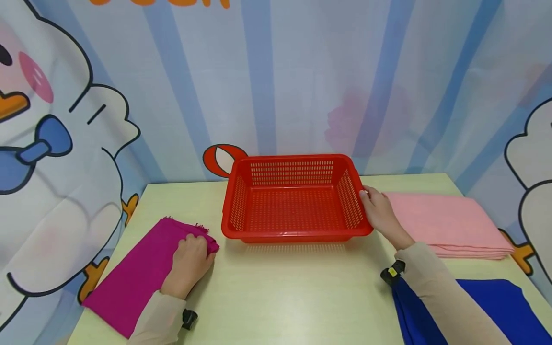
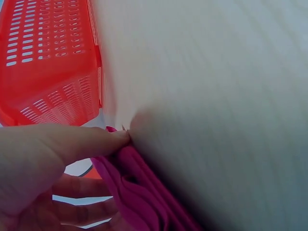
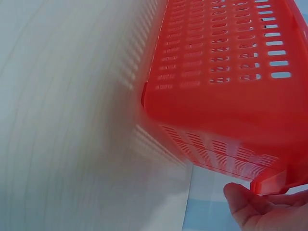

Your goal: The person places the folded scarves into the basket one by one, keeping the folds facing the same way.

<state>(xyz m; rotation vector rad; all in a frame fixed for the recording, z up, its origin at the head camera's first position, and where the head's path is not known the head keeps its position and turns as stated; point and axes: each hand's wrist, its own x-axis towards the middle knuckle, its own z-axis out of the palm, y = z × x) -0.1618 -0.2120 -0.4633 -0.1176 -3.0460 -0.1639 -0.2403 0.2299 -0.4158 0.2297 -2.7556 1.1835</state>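
Note:
A red plastic basket (image 1: pixel 293 206) with slotted walls stands at the back middle of the table, its inside bare. My right hand (image 1: pixel 379 211) grips the basket's right rim; in the right wrist view the fingers (image 3: pixel 281 199) lie at the rim and the thumb sits beneath it. On the left lies a folded magenta cloth (image 1: pixel 142 273) with a fringed far edge. My left hand (image 1: pixel 189 263) pinches its right edge near the far corner. The left wrist view shows the thumb (image 2: pixel 103 139) on top of the cloth's stacked layers (image 2: pixel 139 187), the other fingers on the far side.
A folded pink cloth (image 1: pixel 448 223) lies at the right of the basket. Nearer, a blue cloth (image 1: pixel 504 306) is partly covered by the right forearm. The pale yellow table (image 1: pixel 284 297) ends at a printed blue backdrop (image 1: pixel 297 86) behind and at the sides.

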